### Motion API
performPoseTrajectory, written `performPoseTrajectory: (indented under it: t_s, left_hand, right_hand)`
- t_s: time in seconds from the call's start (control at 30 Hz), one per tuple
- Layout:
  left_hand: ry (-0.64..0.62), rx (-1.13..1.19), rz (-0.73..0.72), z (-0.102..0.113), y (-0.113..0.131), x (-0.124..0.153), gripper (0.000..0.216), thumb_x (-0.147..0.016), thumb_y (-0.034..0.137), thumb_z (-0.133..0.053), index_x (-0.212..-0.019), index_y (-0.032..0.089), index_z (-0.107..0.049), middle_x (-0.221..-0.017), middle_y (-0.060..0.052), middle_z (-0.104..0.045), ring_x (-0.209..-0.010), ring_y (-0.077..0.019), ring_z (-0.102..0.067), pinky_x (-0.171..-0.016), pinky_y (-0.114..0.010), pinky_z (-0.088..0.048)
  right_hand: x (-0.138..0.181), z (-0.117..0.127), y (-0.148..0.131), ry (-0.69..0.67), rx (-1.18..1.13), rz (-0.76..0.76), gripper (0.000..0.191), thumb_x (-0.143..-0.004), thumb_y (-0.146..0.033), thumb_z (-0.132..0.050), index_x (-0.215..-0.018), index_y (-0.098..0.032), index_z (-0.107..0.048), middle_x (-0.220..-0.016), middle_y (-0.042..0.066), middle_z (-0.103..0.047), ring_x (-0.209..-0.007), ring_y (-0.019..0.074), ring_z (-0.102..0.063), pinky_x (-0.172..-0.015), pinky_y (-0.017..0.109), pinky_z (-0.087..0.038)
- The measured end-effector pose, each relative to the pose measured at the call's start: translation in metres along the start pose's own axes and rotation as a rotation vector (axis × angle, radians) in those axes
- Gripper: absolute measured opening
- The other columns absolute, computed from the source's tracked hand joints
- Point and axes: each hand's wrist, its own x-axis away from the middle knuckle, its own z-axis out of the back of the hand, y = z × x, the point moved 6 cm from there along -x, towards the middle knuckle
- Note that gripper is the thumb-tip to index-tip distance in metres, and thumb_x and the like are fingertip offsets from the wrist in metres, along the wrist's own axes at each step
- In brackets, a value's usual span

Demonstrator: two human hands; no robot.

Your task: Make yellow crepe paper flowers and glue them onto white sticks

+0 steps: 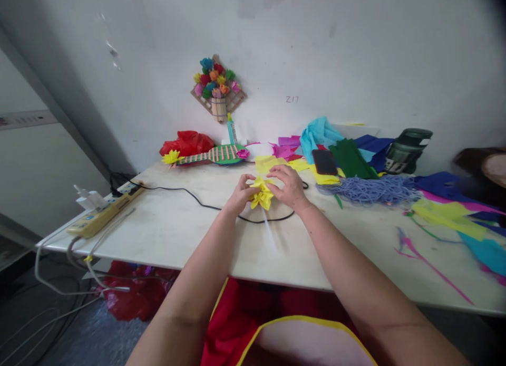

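Observation:
Above the middle of the table I see a yellow paper flower (262,196) with pointed, spread petals. From the left, my left hand (240,193) grips its petals, thumb and fingers closed on the paper. My right hand (290,188) pinches the petals on the other side, its fingers bent over the far edge. A pale, blurred strip (270,234) hangs below the flower toward me; whether it is joined to the flower I cannot tell. Just behind the hands lies flat yellow crepe paper (266,163).
A black cable (190,193) runs under the hands from a power strip (105,210). Behind stands a green, guitar-shaped craft (221,154). To the right are a phone (324,162), a heap of blue-grey cord (367,191), coloured paper (450,217) and a dark green bottle (407,151).

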Motion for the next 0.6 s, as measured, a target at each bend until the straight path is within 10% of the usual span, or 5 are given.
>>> performPoseTrajectory:
  t_s: [0.6]
  left_hand:
    - [-0.033,-0.138,-0.027,-0.007,0.006,0.0,0.034,-0.056,0.022,-0.062,-0.081,0.019,-0.038,-0.062,0.006,-0.051,-0.052,-0.0068,-0.046,-0.051,-0.019,-0.034]
  right_hand:
    - [-0.005,-0.006,-0.021,-0.21,0.124,0.121,0.017,-0.069,-0.023,-0.06,-0.084,-0.023,-0.066,-0.113,0.005,-0.053,-0.093,0.0223,-0.046,-0.08,0.038,-0.034]
